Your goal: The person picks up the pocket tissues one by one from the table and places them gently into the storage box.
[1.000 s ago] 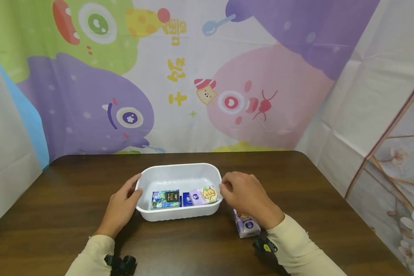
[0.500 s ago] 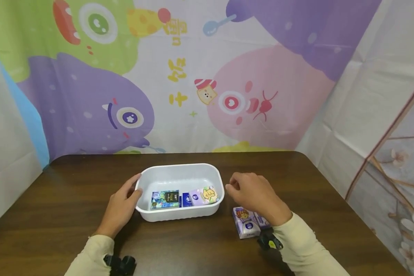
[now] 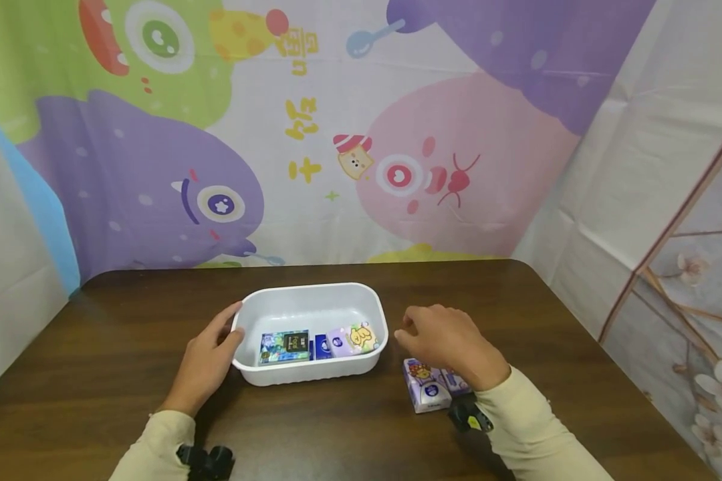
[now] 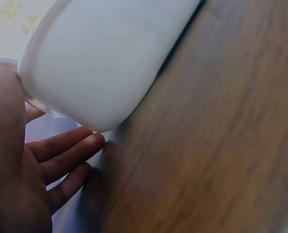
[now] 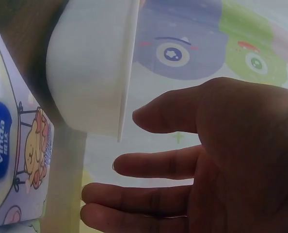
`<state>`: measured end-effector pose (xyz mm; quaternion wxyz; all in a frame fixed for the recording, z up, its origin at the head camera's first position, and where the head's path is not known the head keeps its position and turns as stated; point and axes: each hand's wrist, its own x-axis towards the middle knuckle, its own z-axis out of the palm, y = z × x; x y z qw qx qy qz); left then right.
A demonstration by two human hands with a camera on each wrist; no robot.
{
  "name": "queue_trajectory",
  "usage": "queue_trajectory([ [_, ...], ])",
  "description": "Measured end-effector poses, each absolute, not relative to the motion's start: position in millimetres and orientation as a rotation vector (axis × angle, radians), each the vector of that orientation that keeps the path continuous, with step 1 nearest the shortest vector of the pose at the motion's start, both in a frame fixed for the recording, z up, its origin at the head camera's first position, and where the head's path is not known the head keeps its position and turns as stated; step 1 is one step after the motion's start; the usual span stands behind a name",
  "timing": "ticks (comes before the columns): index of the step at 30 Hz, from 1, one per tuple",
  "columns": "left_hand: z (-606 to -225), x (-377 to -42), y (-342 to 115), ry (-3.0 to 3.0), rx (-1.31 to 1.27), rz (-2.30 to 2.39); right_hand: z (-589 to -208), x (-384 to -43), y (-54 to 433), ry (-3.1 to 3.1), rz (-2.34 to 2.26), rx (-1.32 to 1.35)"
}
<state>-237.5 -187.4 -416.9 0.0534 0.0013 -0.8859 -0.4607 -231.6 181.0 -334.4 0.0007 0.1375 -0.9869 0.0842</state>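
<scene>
Right hand (image 3: 448, 339) released | left hand (image 3: 203, 363) holds basin (image 3: 309, 374) | Vinda pack (image 5: 25, 141) legible only in right-wrist view

i can see a dark wood-grain surface (image 3: 331, 431), a cartoon-printed backdrop (image 3: 313, 133) beyond its far edge, pale sheeting (image 3: 12, 300) at left, and a blossom-printed panel (image 3: 686, 321) at right.

A white, round-cornered tub (image 3: 307, 375) stands upright, open at the top. Inside, a shiny blue-green pack (image 3: 273, 347) with a black panel lies left, a dark-blue pack (image 3: 321, 347) between, a lilac cartoon pack (image 3: 353, 339) right. Nearer and right, outside the tub, two purple cartoon packs (image 3: 427, 389) sit side by side, one partly hidden.
</scene>
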Motion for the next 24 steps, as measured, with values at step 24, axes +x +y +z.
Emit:
queue_trajectory([
  [24,-417.9,-238.1,-187.5,-2.675,-0.015,-1.395,-336.7,-229.2,179.6,-3.213,0.234,0.426],
])
